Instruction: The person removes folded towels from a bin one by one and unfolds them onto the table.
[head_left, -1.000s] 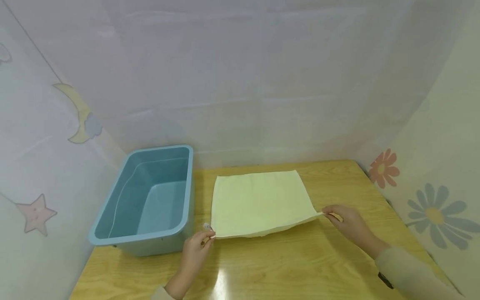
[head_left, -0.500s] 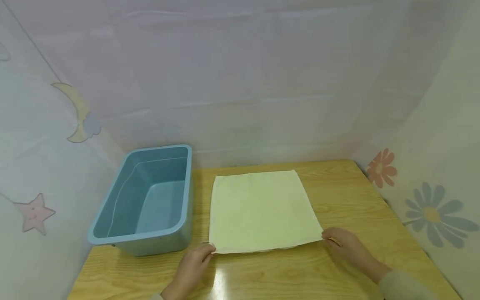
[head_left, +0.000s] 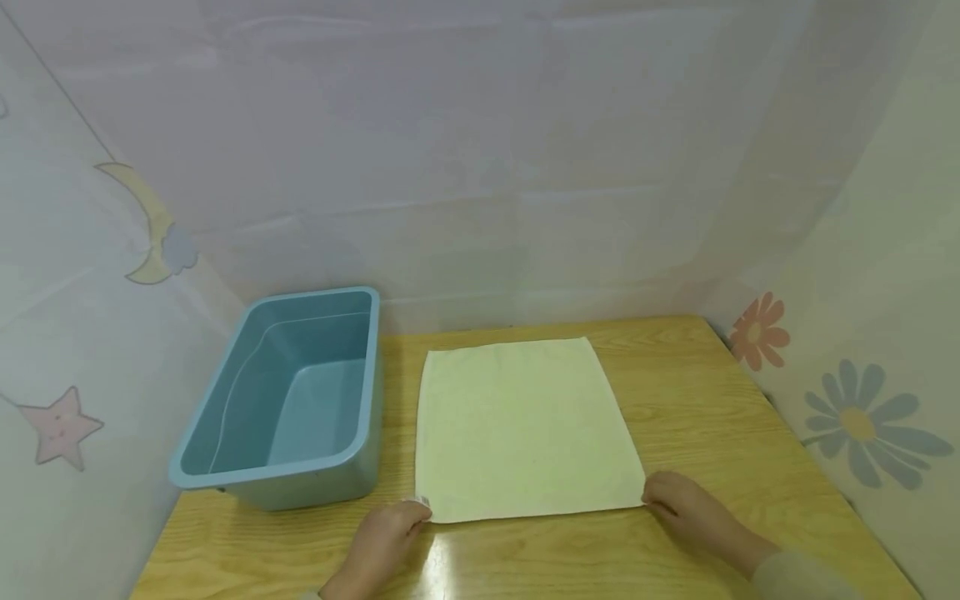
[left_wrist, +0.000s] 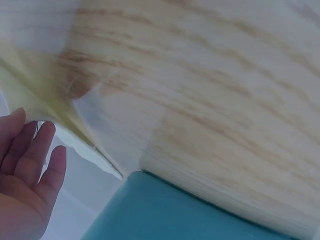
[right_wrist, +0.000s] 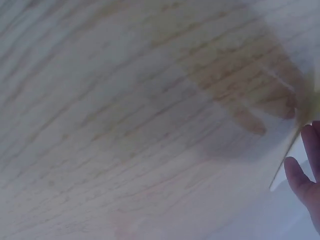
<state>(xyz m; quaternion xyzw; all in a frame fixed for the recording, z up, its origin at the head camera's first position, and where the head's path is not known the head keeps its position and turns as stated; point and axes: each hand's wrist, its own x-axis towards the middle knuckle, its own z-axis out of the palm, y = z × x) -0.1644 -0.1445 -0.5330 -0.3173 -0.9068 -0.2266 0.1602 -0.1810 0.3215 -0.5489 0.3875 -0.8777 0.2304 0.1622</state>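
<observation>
A pale yellow cloth (head_left: 525,429) lies spread out nearly flat on the wooden table, a small tag (head_left: 422,502) at its near left corner. My left hand (head_left: 381,537) pinches that corner between thumb and fingers; the left wrist view shows the same hand (left_wrist: 30,175) at the cloth's edge (left_wrist: 35,100). At the near right corner, my right hand (head_left: 693,512) pinches the cloth too. Only part of the right hand (right_wrist: 307,170) shows at the border of the right wrist view.
A blue plastic tub (head_left: 277,477) stands on the table left of the cloth, with nothing inside it. The wooden table (head_left: 697,400) meets a pale backdrop (head_left: 480,208) behind, with patterned side sheets (head_left: 862,333) left and right.
Both hands have drawn the cloth's near edge toward me and down. The raised, bowed edge now lies straight and low at the table. The tub stays put.
</observation>
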